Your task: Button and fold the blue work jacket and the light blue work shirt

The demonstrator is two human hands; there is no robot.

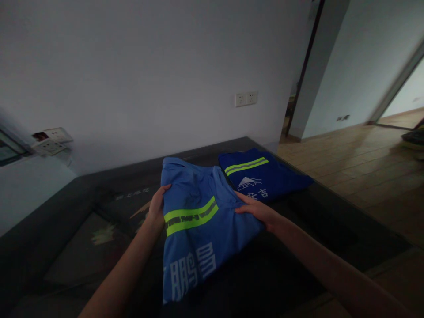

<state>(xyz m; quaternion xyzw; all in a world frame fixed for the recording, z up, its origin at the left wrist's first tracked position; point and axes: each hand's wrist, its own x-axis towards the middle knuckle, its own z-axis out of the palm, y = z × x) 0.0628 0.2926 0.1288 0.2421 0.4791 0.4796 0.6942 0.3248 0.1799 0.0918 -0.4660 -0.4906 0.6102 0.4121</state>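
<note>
A lighter blue shirt, folded, hangs between my two hands above a dark surface. It has a yellow-green reflective band and white printed characters below the band. My left hand is closed on its left edge, fingers partly behind the cloth. On the right side, my right hand grips the shirt near the collar, thumb and fingers around the fabric. Just beyond that hand lies a darker blue shirt, folded flat, with a similar band, a white "CEVA" logo and characters.
The dark-covered table stands against a pale wall. Dark folded clothes with faint prints lie at the left. Wall sockets sit above the table, and more sockets are at the left. Tiled floor extends right.
</note>
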